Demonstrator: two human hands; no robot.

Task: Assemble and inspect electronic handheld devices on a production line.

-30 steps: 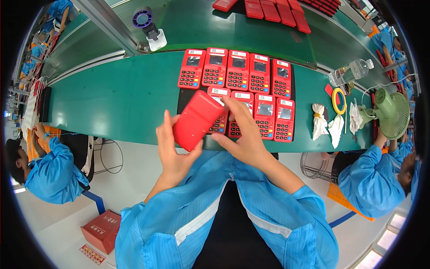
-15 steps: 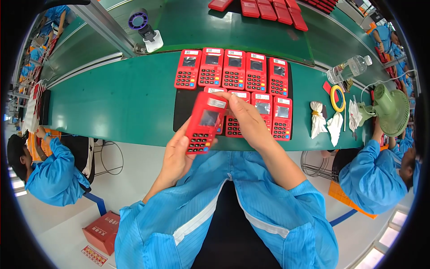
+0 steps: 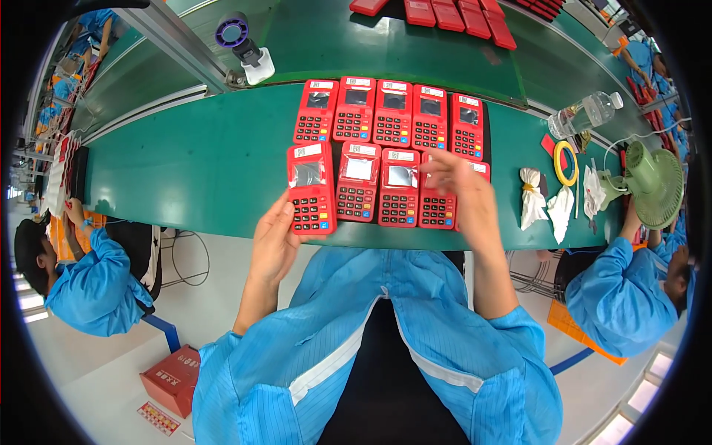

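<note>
My left hand (image 3: 271, 241) is closed on the lower left edge of a red handheld payment terminal (image 3: 312, 196), which has a grey screen, a keypad and a white label at its top. That terminal is at the left end of the near row, slightly tilted. Beside it, other red payment terminals (image 3: 358, 182) stand side by side in two rows on a black mat (image 3: 486, 133). Over the right part of the near row hovers my right hand (image 3: 475, 204), empty, fingers apart and slightly blurred. It hides part of the terminals beneath it.
Right of the mat are a yellow tape roll (image 3: 566, 163), white cloth bundles (image 3: 531, 199), a plastic bottle (image 3: 586, 113) and a green fan (image 3: 649, 185). A purple-rimmed device (image 3: 243, 46) stands at the back. More red terminals (image 3: 449, 18) lie beyond. Co-workers (image 3: 96, 289) sit at both sides.
The terminal has gone from tilted between both hands to the left end of the near row, with my left hand on it. My right hand has let go and moved right.
</note>
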